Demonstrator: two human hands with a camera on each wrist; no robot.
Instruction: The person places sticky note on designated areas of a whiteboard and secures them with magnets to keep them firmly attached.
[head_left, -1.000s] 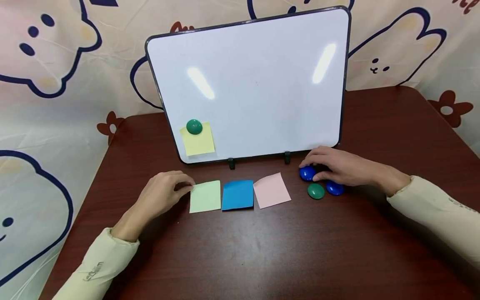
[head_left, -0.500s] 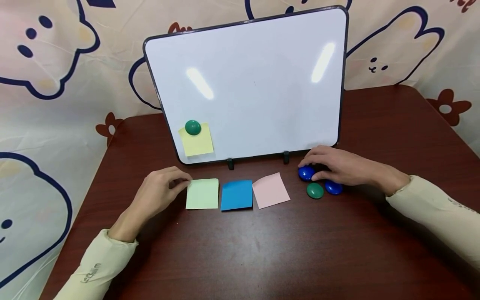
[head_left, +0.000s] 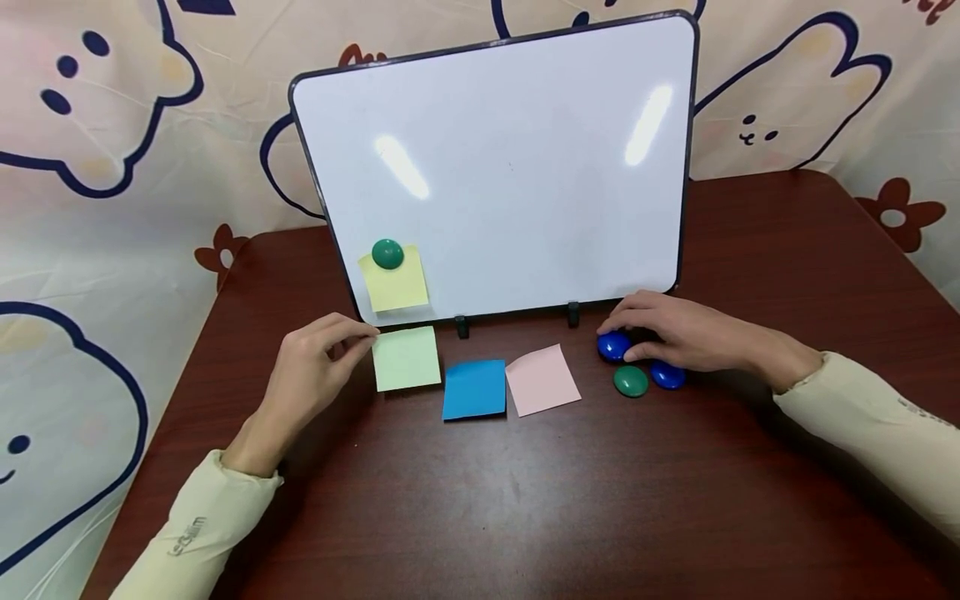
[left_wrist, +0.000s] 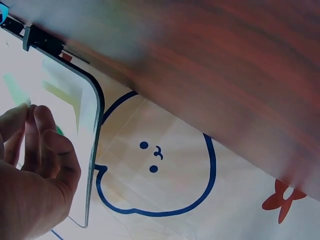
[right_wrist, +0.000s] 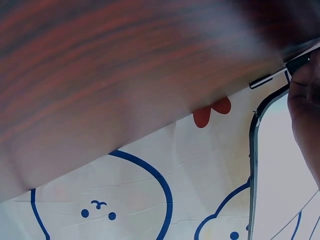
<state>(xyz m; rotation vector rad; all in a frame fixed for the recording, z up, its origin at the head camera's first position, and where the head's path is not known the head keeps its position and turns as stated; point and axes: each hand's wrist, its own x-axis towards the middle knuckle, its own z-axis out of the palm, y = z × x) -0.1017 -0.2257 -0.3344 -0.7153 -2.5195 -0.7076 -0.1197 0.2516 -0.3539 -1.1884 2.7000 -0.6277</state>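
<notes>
My left hand pinches a pale green sticky note by its upper left corner, and the note is lifted off the table just below the whiteboard. In the left wrist view, the thumb and fingers meet at the note's edge. My right hand rests at the right with thumb and fingers curled round a round blue magnet. A green magnet and another blue magnet lie beside it. The right wrist view shows only part of the right hand; its magnet is hidden there.
A blue sticky note and a pink sticky note lie on the brown table. On the whiteboard's lower left, a green magnet holds a yellow sticky note. Black feet support the board.
My left hand has lifted the pale green note and carried it up toward the whiteboard, away from the blue note. The right hand has stayed at the blue magnet.
</notes>
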